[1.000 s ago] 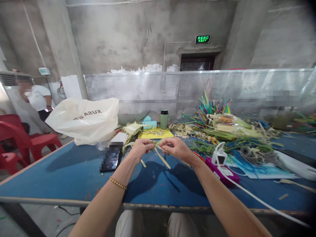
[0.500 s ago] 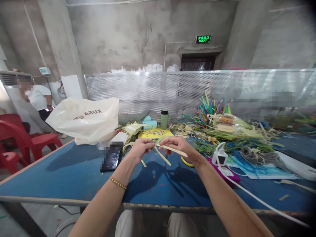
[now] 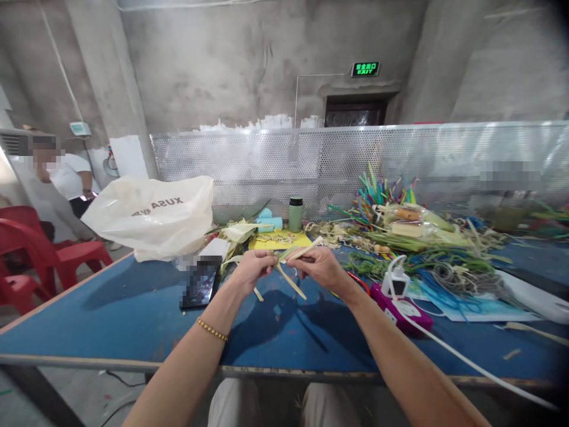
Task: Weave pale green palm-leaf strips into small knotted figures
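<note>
By the closed fingertips of the left hand and right hand, flat, pale yellow-green plant-fibre strips are pinched above the blue tabletop. Strip-folding is judged underway; a firm left pinch seems required.

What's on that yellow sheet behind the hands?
Pale plant scraps lie scattered on the yellow sheet. The pale strip in the right hand overlaps its near edge; anything hidden there can't be seen.
</note>
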`<state>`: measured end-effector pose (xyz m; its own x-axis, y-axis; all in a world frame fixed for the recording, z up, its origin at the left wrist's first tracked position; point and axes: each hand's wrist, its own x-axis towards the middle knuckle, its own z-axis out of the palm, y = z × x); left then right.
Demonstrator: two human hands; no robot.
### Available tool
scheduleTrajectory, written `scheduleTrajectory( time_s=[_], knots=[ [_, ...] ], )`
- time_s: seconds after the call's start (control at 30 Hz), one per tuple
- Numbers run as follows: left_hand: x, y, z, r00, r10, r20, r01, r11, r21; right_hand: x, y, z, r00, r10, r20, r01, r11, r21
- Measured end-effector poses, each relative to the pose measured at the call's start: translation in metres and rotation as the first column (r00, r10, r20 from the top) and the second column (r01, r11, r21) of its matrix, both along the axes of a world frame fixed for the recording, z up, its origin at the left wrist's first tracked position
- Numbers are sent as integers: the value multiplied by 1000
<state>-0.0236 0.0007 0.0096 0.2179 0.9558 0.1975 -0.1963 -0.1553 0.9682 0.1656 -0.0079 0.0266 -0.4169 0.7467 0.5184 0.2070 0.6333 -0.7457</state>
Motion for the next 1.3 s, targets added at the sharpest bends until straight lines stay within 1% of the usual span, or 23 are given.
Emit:
scheduleTrajectory(
  time_s=[0.1, 0.2, 0.3, 0.47, 0.57, 0.8, 0.87, 0.97, 1.07, 1.13, 1.2, 1.3],
  knots=[
    [0, 0, 0, 1000, -9, 19, 9, 1000, -3, 3, 1, 2, 998, 8, 65, -12, 998, 54],
    [-1, 0, 0, 999, -24, 40, 25, 1000, -17, 6, 3, 4, 987, 8, 158, -38, 981, 190],
    [-1, 1, -1, 998, -37, 47, 38, 999, -13, 7, 2, 6, 981, 3, 194, -66, 947, 314],
    [-2, 4, -3, 998, -21, 62, 21, 1000, 4, 3, -4, 7, 968, -137, 210, 37, 907, 420],
    [-3, 5, -5, 997, -17, 78, 16, 1000, 9, 2, -5, 7, 958, -194, 209, 77, 881, 466],
    [-2, 5, -6, 1000, -5, 31, 5, 1000, 16, 2, -3, 7, 951, -274, 145, 167, 846, 507],
    [-2, 5, -6, 1000, 11, -1, -10, 999, 37, 1, -3, 6, 945, -293, 144, 188, 849, 495],
    [-1, 5, -7, 999, 39, -37, -36, 996, 81, -1, -4, 3, 940, -271, 206, 159, 885, 438],
    [-1, 5, -7, 998, 58, -36, -54, 994, 97, -3, -4, -1, 929, -239, 282, 118, 915, 386],
    [-1, 5, -7, 998, 53, -19, -51, 994, 92, -6, -4, -3, 912, -256, 321, 121, 915, 386],
    [0, 4, -6, 1000, 28, 2, -28, 996, 83, -8, -3, -5, 891, -288, 350, 132, 903, 408],
    [3, 3, -6, 1000, -8, 25, 6, 998, 69, -12, -3, -6, 877, -315, 363, 148, 895, 420]
  ],
)
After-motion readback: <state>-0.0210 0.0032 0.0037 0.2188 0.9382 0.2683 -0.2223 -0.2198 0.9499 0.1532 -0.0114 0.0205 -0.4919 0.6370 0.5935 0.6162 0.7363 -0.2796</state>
